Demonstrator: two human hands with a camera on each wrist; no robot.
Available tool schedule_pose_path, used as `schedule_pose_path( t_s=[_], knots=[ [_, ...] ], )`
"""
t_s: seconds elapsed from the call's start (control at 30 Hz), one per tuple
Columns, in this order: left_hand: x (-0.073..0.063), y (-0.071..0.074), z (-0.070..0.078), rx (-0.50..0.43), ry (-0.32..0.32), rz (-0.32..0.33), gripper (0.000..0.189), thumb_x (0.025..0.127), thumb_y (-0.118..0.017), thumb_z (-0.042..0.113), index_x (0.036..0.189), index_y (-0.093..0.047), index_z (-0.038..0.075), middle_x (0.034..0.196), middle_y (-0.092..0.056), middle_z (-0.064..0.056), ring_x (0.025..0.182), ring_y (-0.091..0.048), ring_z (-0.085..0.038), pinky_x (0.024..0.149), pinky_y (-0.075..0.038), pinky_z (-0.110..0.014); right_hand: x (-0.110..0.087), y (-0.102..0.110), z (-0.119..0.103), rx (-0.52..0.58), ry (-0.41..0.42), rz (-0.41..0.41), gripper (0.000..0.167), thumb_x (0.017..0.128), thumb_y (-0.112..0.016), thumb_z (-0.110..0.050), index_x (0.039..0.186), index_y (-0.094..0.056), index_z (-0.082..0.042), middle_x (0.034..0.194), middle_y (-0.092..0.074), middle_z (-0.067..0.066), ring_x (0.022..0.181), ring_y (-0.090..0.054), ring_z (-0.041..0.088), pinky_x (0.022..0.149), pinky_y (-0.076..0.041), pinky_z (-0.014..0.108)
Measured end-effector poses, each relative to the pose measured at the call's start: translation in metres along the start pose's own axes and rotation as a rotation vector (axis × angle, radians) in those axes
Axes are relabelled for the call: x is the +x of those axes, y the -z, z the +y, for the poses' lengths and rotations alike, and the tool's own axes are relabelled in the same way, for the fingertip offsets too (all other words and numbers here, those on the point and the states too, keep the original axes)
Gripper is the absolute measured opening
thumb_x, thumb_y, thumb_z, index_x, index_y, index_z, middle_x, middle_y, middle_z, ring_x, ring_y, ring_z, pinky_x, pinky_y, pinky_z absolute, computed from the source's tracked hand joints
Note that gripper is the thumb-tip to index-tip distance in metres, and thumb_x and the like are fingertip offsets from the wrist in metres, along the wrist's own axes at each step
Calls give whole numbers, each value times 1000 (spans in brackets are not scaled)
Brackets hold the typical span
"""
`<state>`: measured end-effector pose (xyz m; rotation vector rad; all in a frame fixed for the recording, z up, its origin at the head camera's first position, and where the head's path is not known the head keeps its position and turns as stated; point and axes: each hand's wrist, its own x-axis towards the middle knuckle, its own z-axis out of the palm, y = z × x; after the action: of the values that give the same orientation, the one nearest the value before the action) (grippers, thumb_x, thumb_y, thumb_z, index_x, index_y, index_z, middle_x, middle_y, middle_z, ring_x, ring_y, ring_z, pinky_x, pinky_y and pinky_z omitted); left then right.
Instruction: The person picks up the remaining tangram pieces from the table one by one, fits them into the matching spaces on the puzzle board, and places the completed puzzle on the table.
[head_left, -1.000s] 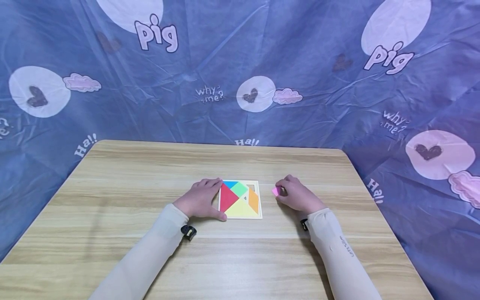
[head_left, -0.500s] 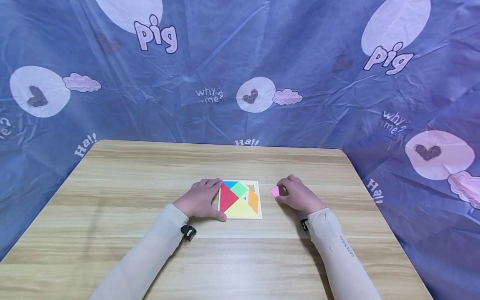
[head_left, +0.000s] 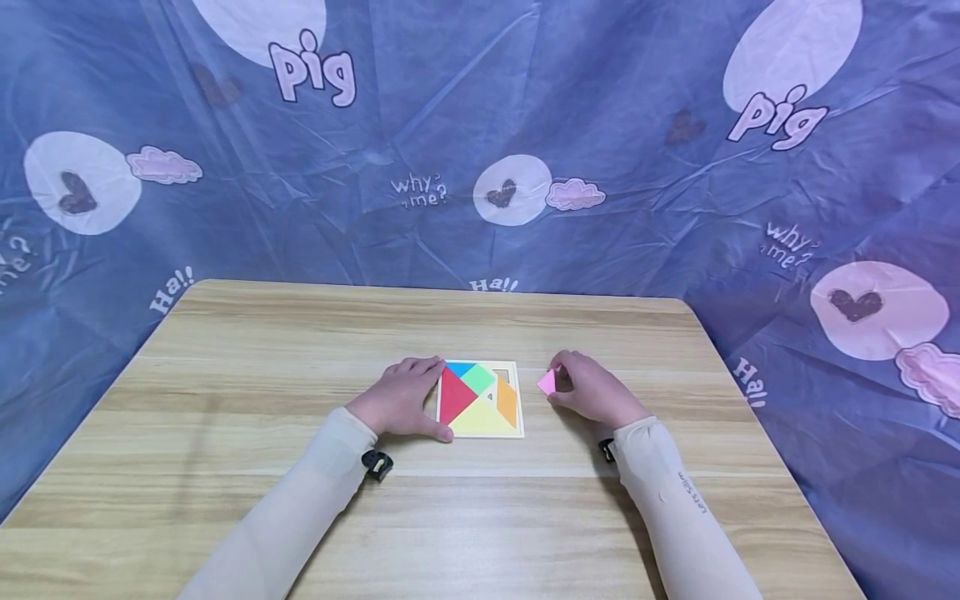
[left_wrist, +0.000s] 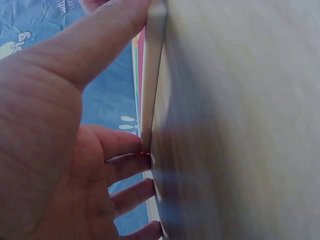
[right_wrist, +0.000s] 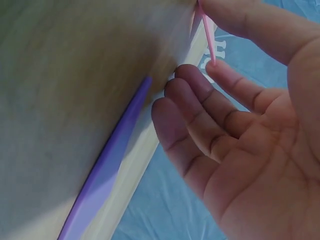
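A tangram board (head_left: 520,429) with a pale frame lies flat mid-table. Red, blue, green, yellow and orange pieces sit in it, and bare spots show at its upper right and near its middle. My left hand (head_left: 403,398) grips the board's left side, thumb at the near corner and index finger at the far one. To the right of the board, my right hand (head_left: 596,390) pinches a pink tangram piece (head_left: 547,382) between thumb and index finger, apart from the board. A purple piece (right_wrist: 107,165) shows in the right wrist view, lying on the table by the curled fingers; the hand hides it from the head view.
The wood-grain table (head_left: 480,517) spreads out around both hands. Behind it and along its sides hangs a blue printed cloth (head_left: 420,233). A black band (head_left: 377,464) sits at the left wrist.
The pink piece has shifted slightly left and turned a little in my right fingers. My left hand and the board stay in place.
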<state>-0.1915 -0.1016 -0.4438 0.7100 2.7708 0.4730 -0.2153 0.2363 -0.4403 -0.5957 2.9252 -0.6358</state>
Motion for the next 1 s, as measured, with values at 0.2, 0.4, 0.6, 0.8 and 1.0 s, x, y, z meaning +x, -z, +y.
schedule_pose_path(
  t_s=[0.2,0.4,0.6,0.8,1.0],
  knots=[
    [0,0,0,2,1,1,121,75,-81,67,162,-29,2,168,-30,-14,151,-30,-36,123,-25,-54,2,-1,-2,25,-13,6,25,89,-77,-9,110,-63,-7,90,-65,0,82,-60,17,79,-52,38],
    [0,0,0,7,-1,1,121,75,-81,68,162,-29,2,168,-30,-14,151,-30,-36,123,-25,-54,1,-1,-2,13,30,41,18,92,-73,-4,108,-64,-6,88,-67,-1,80,-61,15,77,-55,37],
    [0,-1,0,5,-3,4,121,75,-81,68,162,-30,1,168,-30,-14,151,-30,-36,123,-25,-54,1,0,-3,9,44,51,16,92,-73,-2,107,-65,-5,87,-68,0,79,-61,15,76,-55,36],
    [1,-2,-1,8,-1,4,121,74,-81,68,162,-30,2,168,-30,-14,151,-30,-36,123,-25,-54,1,0,-6,-15,84,89,13,91,-72,-1,103,-67,-5,87,-70,1,80,-64,15,77,-57,38],
    [0,-1,0,8,-3,5,121,75,-81,68,161,-30,1,168,-31,-14,151,-30,-36,123,-26,-55,2,-1,-8,0,108,118,10,91,-74,0,97,-69,-7,87,-72,1,82,-67,16,78,-58,38]
  ],
)
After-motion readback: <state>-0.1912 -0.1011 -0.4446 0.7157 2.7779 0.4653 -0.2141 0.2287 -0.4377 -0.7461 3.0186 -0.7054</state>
